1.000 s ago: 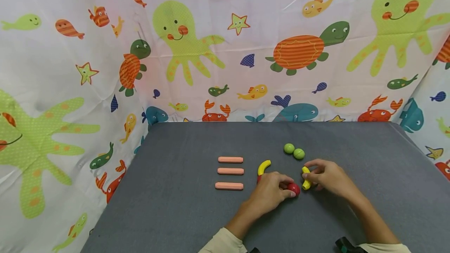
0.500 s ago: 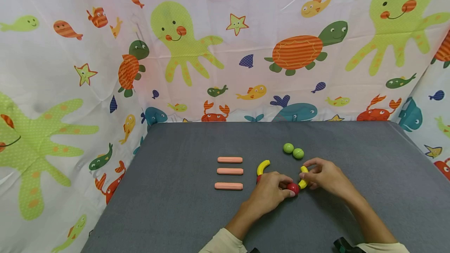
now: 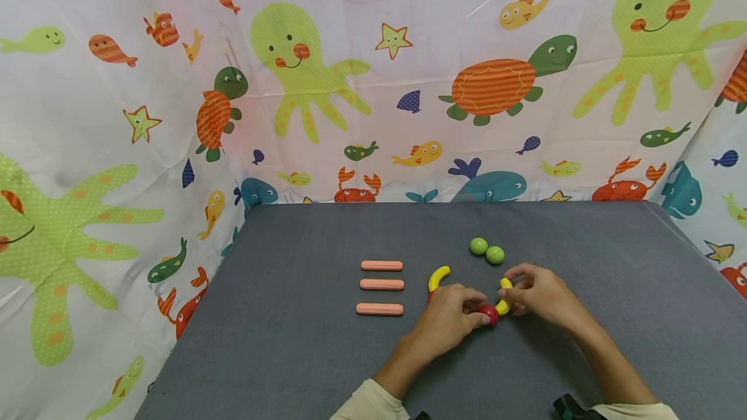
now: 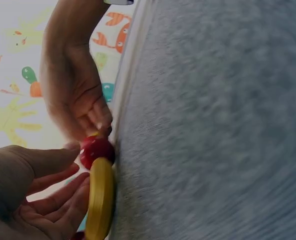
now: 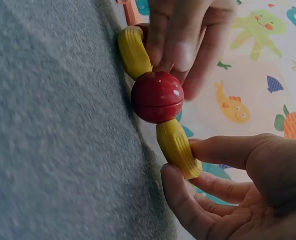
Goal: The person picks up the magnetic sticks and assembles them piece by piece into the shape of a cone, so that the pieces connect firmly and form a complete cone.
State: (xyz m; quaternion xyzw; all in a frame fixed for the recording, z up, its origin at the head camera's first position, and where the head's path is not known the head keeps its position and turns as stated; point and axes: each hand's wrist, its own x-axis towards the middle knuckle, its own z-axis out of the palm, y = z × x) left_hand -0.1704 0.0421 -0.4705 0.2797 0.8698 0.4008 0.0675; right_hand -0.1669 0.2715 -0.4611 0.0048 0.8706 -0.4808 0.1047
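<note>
Right grip [image 3: 545, 293] is pinching a yellow piece [image 5: 178, 150], thumb on one side, fingers on the other. Your left grip [image 3: 446, 316] holds a red ball [image 5: 158, 97] between thumb and fingers. Clock positions are head view, centred on that red ball.

Held yellow piece sits at 1 to 2 o'clock, its lower end meeting the red ball. On the ball's far side you've got a middle yellow piece [image 4: 101, 200], also against it. Your left hand hides that one from the head camera; both wrist views show it. Past it is a second red ball [image 5: 144, 31], mostly covered. Next along, a far yellow piece [image 3: 439, 277], curved, at 10 o'clock from your red ball, its lower end at the second red one.

Two green ones at 12 o'clock: rear green ball [image 3: 478, 246] and front green ball [image 3: 495, 255], the front one at 4 o'clock of the rear, just beside it. Between 9 and 10 o'clock, well apart from you: top pink bar [image 3: 382, 265], centre pink bar [image 3: 382, 284], bottom pink bar [image 3: 379, 309], stacked as parallel rows. All on your grey counter [image 3: 292, 349]; sea-animal curtain [image 3: 496, 86] behind it.
</note>
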